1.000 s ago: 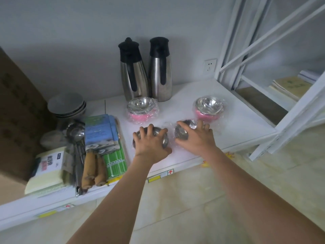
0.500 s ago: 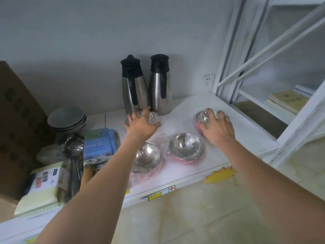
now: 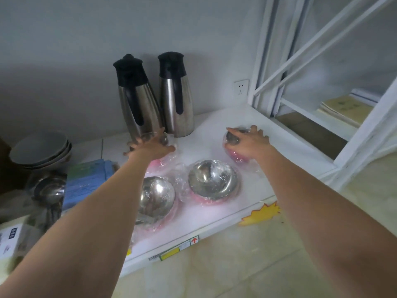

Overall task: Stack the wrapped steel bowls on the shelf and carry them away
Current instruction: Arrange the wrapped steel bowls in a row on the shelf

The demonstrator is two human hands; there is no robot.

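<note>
While both arms reach across a white shelf [image 3: 214,121], each hand covers a wrapped steel bowl at the back. The left hand [image 3: 150,147] spreads wide over the back left bowl [image 3: 160,139], beside two steel jugs [image 3: 154,95]; the right hand [image 3: 249,143] cups the back right bowl [image 3: 233,139]. Whether either grip has closed cannot be told. Two more wrapped bowls, the front left bowl [image 3: 155,196] and the front right bowl [image 3: 212,181], sit nearer the edge. They look light and rigid, but the loose film seems slippery, so gripping around the rim is likely safest.
</note>
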